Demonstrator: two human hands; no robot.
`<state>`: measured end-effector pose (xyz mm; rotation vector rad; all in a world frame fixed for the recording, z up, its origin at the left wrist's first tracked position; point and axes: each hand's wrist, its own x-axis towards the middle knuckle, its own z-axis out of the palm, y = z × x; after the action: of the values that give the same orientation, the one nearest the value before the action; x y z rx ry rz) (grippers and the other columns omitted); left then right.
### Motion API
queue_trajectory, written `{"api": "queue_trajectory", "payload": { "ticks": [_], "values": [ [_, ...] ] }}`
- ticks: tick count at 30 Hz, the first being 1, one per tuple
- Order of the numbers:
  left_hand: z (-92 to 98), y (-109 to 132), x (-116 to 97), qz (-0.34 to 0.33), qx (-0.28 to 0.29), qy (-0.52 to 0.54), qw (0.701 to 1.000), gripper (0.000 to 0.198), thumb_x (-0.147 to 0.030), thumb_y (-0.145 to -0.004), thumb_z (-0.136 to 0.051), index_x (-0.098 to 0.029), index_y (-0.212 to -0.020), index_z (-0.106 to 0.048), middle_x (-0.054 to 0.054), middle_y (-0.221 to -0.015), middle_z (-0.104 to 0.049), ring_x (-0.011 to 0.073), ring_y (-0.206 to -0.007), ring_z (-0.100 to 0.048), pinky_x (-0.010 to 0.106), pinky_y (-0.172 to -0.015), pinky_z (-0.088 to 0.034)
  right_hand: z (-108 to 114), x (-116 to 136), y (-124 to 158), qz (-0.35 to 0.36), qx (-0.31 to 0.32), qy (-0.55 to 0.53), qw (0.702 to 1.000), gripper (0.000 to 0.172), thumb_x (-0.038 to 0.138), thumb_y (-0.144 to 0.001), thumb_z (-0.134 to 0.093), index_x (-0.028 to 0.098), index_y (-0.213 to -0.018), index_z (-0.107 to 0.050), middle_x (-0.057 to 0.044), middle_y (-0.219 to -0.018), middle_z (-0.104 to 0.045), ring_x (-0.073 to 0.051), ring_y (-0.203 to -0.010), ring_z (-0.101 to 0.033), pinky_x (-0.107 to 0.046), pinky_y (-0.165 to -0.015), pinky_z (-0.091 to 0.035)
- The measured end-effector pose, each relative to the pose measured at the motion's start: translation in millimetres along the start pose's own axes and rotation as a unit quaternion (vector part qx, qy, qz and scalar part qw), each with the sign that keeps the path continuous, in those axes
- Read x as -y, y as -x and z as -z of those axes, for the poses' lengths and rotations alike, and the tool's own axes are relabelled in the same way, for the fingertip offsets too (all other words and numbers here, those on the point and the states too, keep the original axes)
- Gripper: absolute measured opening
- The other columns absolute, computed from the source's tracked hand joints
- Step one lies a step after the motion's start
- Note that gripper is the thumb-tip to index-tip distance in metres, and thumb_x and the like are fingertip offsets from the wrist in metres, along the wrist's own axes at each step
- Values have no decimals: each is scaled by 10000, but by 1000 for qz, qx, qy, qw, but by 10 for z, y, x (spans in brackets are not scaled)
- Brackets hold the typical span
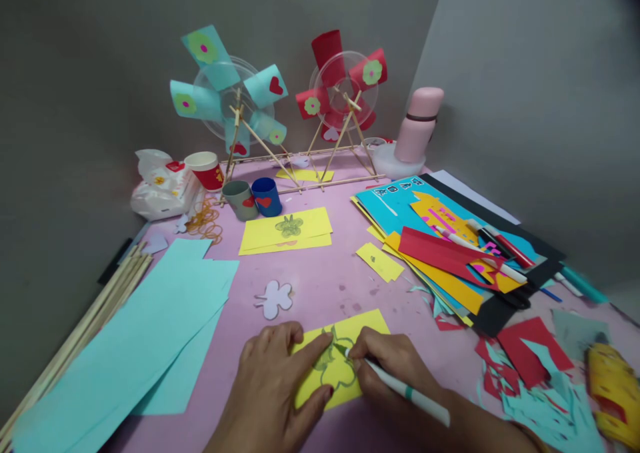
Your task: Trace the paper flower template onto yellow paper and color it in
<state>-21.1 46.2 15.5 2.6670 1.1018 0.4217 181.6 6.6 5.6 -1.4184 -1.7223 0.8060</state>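
Observation:
A yellow paper card (373, 323) lies at the front of the pink table, bearing a green butterfly outline partly coloured in. My left hand (283, 383) rests on the card's left side, thumb and forefinger spread flat on it. In my right hand (395, 366) is a white marker (413, 394) with a green band, its green tip on the drawing. Just beyond my left hand lies a white butterfly cutout (275, 299). Farther back, another yellow card (285, 230) shows a finished-looking green butterfly drawing.
Blue paper sheets (150, 326) and wooden sticks (85, 346) lie left. Blue (215, 66) and red (333, 60) paper wheels on stick frames stand behind two small cups (267, 196). Right are stacked papers (390, 200), markers, paper scraps (545, 400) and a pink bottle (417, 123).

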Motion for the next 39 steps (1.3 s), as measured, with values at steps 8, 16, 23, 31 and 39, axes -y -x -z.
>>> {"api": "queue_trajectory", "payload": {
  "ticks": [8,16,23,31,39],
  "values": [
    [0,5,-5,-1,-4,-2,1000,452,-458,-837,-561,-350,-1274,-522,58,-1006,-543,243,-880,-499,374,-728,-413,6,13,8,-12,-17,17,1000,121,128,-717,-405,214,-698,-489,60,-514,-489,-101,-438,-462,-198,-455,-318],
    [-15,3,9,5,9,3,1000,467,-468,-842,-556,-373,-1294,-485,60,-1036,-510,248,-914,-475,388,-749,-404,20,-5,16,-30,-14,-13,999,91,153,-721,-406,214,-700,-470,75,-491,-430,-89,-398,-403,-196,-422,-288],
    [-25,18,5,5,3,-1,1000,461,-455,-844,-552,-376,-1293,-488,60,-1034,-509,247,-902,-473,384,-740,-403,66,44,1,-31,-23,-1,999,94,157,-674,-366,221,-681,-435,74,-483,-396,-88,-390,-372,-197,-405,-284],
    [-4,12,-5,9,12,-7,1000,471,-461,-846,-547,-366,-1304,-485,67,-1035,-516,248,-904,-474,384,-739,-403,117,85,-8,-42,-36,-4,998,81,183,-661,-347,221,-650,-418,82,-444,-357,-89,-350,-365,-197,-379,-267],
    [-28,29,4,9,7,-3,1000,468,-457,-842,-558,-374,-1298,-488,64,-1045,-516,247,-911,-471,389,-746,-405,111,55,-1,-47,-44,-19,998,80,161,-647,-366,222,-643,-417,87,-442,-354,-81,-352,-344,-191,-378,-250]
  ]
}}
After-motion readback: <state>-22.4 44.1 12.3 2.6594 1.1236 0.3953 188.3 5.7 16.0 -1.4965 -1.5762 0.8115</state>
